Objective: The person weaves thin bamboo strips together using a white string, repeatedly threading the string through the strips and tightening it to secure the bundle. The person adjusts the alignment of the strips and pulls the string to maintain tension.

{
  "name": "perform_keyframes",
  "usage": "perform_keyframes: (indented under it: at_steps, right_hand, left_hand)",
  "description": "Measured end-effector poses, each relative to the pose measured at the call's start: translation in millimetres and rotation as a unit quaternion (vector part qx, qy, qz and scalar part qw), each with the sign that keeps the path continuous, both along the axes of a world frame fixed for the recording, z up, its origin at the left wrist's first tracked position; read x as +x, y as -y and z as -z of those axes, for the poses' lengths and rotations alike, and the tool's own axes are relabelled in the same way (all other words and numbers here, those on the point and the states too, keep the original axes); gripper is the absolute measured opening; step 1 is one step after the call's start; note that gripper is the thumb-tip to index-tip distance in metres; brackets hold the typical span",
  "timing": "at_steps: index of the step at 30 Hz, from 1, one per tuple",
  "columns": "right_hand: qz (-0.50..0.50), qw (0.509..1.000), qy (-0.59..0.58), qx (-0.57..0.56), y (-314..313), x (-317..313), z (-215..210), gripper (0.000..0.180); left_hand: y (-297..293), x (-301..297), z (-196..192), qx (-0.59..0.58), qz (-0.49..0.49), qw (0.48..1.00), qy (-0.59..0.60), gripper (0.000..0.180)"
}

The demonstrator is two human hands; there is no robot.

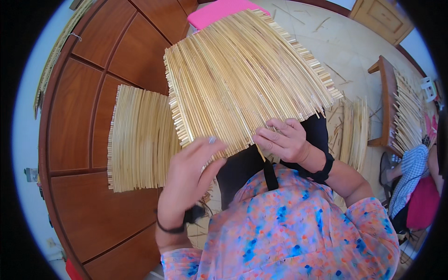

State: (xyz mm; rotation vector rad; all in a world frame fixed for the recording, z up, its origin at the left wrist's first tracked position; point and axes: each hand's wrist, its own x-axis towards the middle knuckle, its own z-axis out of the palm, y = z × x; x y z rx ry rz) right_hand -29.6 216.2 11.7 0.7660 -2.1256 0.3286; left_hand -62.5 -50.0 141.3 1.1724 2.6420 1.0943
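A wide mat of pale reed stalks [242,70], laid side by side, slopes away from my lap and over a pink seat. My right hand [285,141] is closed at the mat's near edge, fingers pressed together on a thin reed stalk [261,154] that pokes out toward me. The exact grip point is partly hidden by the fingers. At the near left corner, my left hand [191,165] has its fingers stretched toward the mat edge and its thumb apart, with nothing visible in it. A black strap [270,175] lies below the stalk against my shirt.
A second reed mat [140,140] leans against a brown wooden panelled surface [74,116] on the left. The pink seat [219,11] is beyond. Loose stalks [354,135] lie right on the tiled floor, near a wooden bench [388,102] and another person's leg [394,175].
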Motion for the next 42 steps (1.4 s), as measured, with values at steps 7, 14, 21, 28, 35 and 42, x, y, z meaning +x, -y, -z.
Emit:
perform_keyframes:
  at_steps: [7, 14, 21, 28, 35, 42]
  right_hand:
    - [-0.003, 1.000, -0.006, -0.006, -1.1, 12.5, 14.5, 0.027]
    - [-0.017, 1.000, 0.003, -0.021, -1.0, 11.4, 17.5, 0.025]
    - [-0.040, 0.999, 0.000, -0.035, -4.7, 6.5, 25.3, 0.027]
    - [-0.033, 0.999, 0.024, -0.020, -4.0, 5.9, 31.1, 0.027]
    - [-0.059, 0.996, 0.072, 0.014, -7.4, 15.8, 7.3, 0.025]
    - [0.010, 0.924, 0.297, -0.242, -9.6, 39.5, -19.4, 0.028]
  left_hand:
    - [-43.8, -41.7, 48.8, -0.071, 0.110, 0.991, -0.024, 0.016]
    - [-56.4, -49.5, 59.0, -0.066, 0.175, 0.977, -0.098, 0.015]
    - [-67.6, -39.0, 18.9, 0.003, 0.182, 0.977, -0.112, 0.006]
    - [-114.9, -39.0, -67.2, 0.109, 0.097, 0.943, 0.299, 0.016]
    - [-155.3, -27.2, -126.3, 0.232, 0.216, 0.884, 0.343, 0.018]
    - [-152.6, -31.4, -140.1, 0.257, 0.279, 0.887, 0.265, 0.019]
